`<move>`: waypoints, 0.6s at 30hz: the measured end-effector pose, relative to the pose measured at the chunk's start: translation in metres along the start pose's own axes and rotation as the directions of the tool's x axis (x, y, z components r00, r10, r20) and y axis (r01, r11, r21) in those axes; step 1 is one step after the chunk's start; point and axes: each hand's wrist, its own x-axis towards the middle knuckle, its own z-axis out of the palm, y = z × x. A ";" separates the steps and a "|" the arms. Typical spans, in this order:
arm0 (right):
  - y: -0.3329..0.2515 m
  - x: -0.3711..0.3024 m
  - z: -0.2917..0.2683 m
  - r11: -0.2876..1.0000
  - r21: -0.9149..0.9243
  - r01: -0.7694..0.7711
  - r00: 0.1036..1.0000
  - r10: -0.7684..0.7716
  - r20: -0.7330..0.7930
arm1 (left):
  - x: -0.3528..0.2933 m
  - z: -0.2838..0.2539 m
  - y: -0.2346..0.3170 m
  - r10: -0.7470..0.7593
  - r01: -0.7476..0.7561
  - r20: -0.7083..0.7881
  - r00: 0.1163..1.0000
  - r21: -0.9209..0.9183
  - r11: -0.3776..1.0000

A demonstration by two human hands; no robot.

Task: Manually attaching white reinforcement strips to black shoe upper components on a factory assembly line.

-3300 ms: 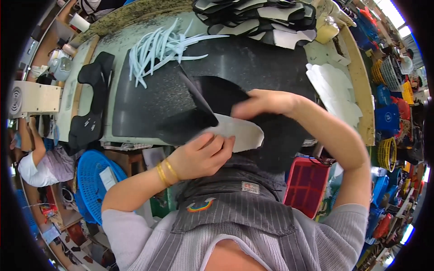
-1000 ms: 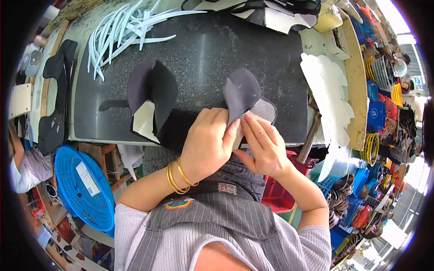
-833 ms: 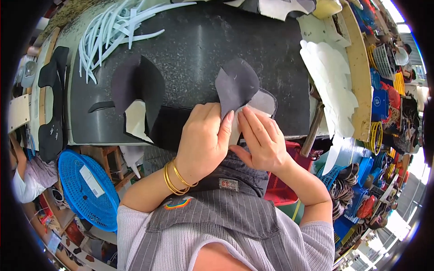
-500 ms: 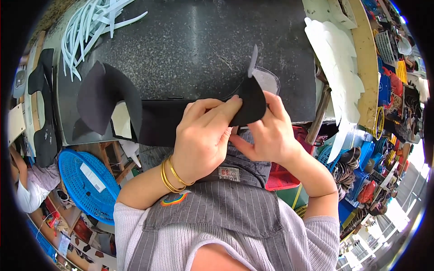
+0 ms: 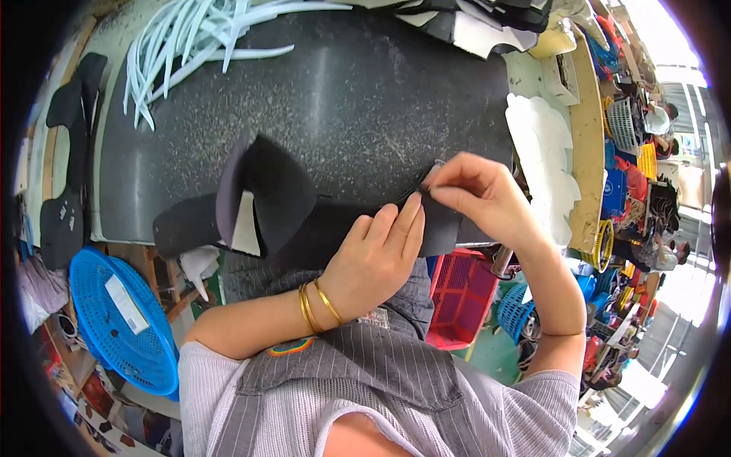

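Observation:
A black, soft sheet piece, which looks like a cut shoe-upper part, lies along the near edge of the dark worktable. Its left part curls up and shows a pale inner patch. My left hand rests on the piece with its fingers stretched out, the tips pressing near its far edge. Just to the right, my right hand pinches that edge between thumb and forefinger. What lies between those fingertips is mostly hidden.
Pale blue strips are heaped at the far left. White scalloped sheets hang along the right edge; black and white pieces lie at the far right. Blue baskets and a red basket stand below the table.
The black piece's right end, folded up before, now lies flatter. My left hand has flattened onto it, and my right hand has moved up to its far edge. The view has shifted too.

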 end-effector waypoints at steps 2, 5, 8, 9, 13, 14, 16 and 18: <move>-0.009 0.007 0.003 0.918 -0.395 0.040 0.984 -0.104 -0.142 | 0.001 0.000 0.001 -0.004 0.004 0.004 1.000 0.022 1.000; -0.017 0.022 0.010 0.857 -0.510 -0.077 0.996 0.043 -0.079 | 0.000 0.003 0.001 -0.014 0.014 0.007 1.000 0.032 0.999; -0.018 0.024 0.013 0.801 -0.598 -0.044 0.999 0.019 -0.048 | 0.001 0.005 -0.002 -0.013 0.013 0.010 1.000 -0.007 1.000; -0.019 0.024 0.011 0.794 -0.608 0.027 0.999 -0.049 -0.019 | 0.002 0.005 -0.003 0.010 -0.010 0.010 1.000 -0.025 1.000; -0.005 0.029 0.008 0.676 -0.683 0.279 0.941 -0.334 0.053 | -0.001 0.003 -0.003 0.040 -0.039 0.055 0.998 -0.014 0.999; -0.004 0.026 0.011 0.679 -0.682 0.271 0.945 -0.324 0.053 | -0.002 0.004 -0.002 0.012 -0.011 0.023 1.000 -0.025 1.000; -0.006 0.025 0.017 0.602 -0.754 0.263 0.928 -0.371 0.028 | -0.003 0.005 0.000 -0.021 0.021 -0.015 1.000 -0.030 0.999; -0.002 0.018 0.011 0.605 -0.773 0.192 0.947 -0.320 -0.015 | -0.002 0.005 0.002 -0.061 0.061 0.006 0.998 0.011 0.998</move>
